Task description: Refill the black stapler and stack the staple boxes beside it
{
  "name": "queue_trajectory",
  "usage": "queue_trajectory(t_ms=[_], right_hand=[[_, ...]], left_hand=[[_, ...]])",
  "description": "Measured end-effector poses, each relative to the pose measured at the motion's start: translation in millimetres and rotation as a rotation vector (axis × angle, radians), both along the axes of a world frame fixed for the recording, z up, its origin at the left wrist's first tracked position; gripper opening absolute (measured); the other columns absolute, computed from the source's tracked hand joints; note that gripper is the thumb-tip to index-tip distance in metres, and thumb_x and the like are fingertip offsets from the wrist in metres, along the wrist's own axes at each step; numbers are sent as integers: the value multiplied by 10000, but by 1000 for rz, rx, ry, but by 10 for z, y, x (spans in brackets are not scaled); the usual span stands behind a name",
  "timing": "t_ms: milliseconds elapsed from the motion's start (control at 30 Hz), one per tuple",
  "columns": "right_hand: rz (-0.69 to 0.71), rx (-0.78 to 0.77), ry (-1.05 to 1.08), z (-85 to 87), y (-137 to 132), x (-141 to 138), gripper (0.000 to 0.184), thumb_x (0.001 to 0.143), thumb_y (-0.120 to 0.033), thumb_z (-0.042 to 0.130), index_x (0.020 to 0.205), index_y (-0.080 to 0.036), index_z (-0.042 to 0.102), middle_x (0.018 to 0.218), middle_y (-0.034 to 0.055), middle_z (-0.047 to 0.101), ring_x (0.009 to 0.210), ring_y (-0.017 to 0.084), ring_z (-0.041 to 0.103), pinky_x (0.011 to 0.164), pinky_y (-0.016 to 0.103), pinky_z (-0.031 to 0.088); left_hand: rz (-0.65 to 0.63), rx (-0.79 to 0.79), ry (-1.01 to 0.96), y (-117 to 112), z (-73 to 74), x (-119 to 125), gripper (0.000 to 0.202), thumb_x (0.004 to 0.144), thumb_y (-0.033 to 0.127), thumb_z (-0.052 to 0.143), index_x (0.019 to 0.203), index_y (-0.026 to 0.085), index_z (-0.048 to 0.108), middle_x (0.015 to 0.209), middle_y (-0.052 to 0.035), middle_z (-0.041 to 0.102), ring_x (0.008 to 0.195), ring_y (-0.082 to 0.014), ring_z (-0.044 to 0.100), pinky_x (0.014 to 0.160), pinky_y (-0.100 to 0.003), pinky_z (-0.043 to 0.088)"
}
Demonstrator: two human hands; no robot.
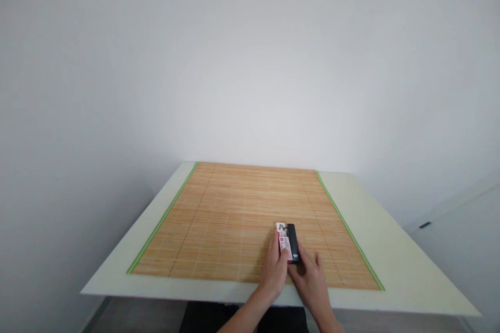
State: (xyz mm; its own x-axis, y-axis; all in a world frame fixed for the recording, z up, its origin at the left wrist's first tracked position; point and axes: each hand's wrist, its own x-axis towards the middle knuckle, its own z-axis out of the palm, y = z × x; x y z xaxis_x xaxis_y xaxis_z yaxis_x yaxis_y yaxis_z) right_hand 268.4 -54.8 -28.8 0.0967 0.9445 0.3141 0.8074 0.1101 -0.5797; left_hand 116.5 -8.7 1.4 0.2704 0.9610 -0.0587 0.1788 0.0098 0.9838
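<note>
A small printed box (285, 243), white with pink and red areas, is in my left hand (274, 270). My left thumb lies over its lower part and the fingers run along its left side. Right beside the box lies a slim black oblong object (292, 242) with a small light mark near its lower end; its exact kind cannot be made out. My right hand (311, 280) is closed around the near end of this black object, index finger on the right edge and thumb at the bottom. Both items are side by side, low over or on the bamboo mat (234, 213).
The mat has green edges and covers the middle of a white table (367, 218). White walls (250, 62) stand behind and at both sides. A dark handle-like piece (425, 225) is at the right. My legs (283, 320) are under the table's front edge.
</note>
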Motion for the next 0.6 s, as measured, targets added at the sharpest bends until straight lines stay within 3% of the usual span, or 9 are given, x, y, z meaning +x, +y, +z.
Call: queue_trajectory(t_ms=[167, 300, 467, 600], right_hand=[[-57, -31, -4, 74, 60, 708, 692, 878, -562, 633, 1497, -295, 478, 1472, 87, 598, 1337, 320, 578, 1243, 666, 114], [-92, -45, -20, 151, 133, 1095, 716, 839, -604, 632, 1464, -271, 525, 1466, 111, 601, 1344, 339, 566, 1239, 629, 179], [-111, -8, -77, 173, 210, 1315, 719, 826, -617, 636, 1430, -233, 572, 1410, 120, 648, 1301, 334, 597, 1212, 556, 296], [-99, -4, -110, 116, 233, 1368, 713, 844, -623, 615, 1444, -241, 560, 1419, 113, 641, 1307, 327, 590, 1216, 547, 291]], left_hand=[[-233, 164, 102, 237, 120, 307, 824, 823, 240, 549, 1606, 220, 294, 1633, -82, 377, 1494, -268, 343, 1261, -403, 242], [-317, 290, 279, 405, 216, 459, 854, 768, 310, 656, 1570, 255, 368, 1553, -102, 478, 1414, -350, 393, 1203, -474, 273], [-336, 328, 374, 529, 293, 597, 819, 788, 411, 669, 1549, 299, 385, 1517, -81, 514, 1364, -367, 398, 1134, -496, 295], [-345, 347, 397, 585, 277, 636, 788, 783, 403, 679, 1521, 300, 423, 1488, -72, 539, 1345, -354, 406, 1137, -494, 279]])
